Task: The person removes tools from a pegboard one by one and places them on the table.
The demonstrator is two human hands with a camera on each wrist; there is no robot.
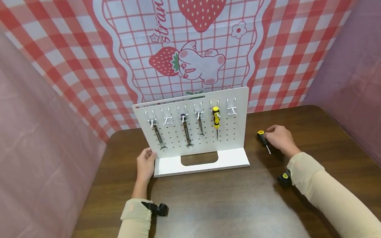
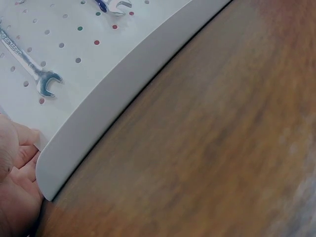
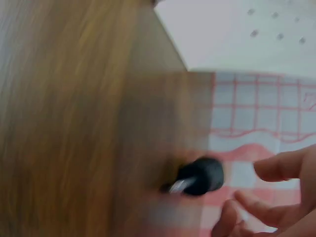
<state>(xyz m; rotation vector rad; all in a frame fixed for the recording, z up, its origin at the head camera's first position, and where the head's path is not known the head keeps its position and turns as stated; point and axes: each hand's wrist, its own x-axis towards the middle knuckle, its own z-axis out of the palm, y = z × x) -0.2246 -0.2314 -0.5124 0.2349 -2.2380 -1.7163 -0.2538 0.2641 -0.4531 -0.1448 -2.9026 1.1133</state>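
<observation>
Head view, screwdriver: laid at the pegboard's 3 o'clock, within easy reach.
Right hand: fingers parted just beside the screwdriver, apparently not yet closed.
Left hand: set at the pegboard's 8 o'clock, presumably for steadying; grip cannot be told.

- Head view: bright, fairly even light; pale glare on the counter, soft shadow beside the right sleeve.
- Left wrist view: dimmer; counter grain smeared, wrench crisper.
- Right wrist view: heavily blurred, screwdriver and counter smeared.
</observation>
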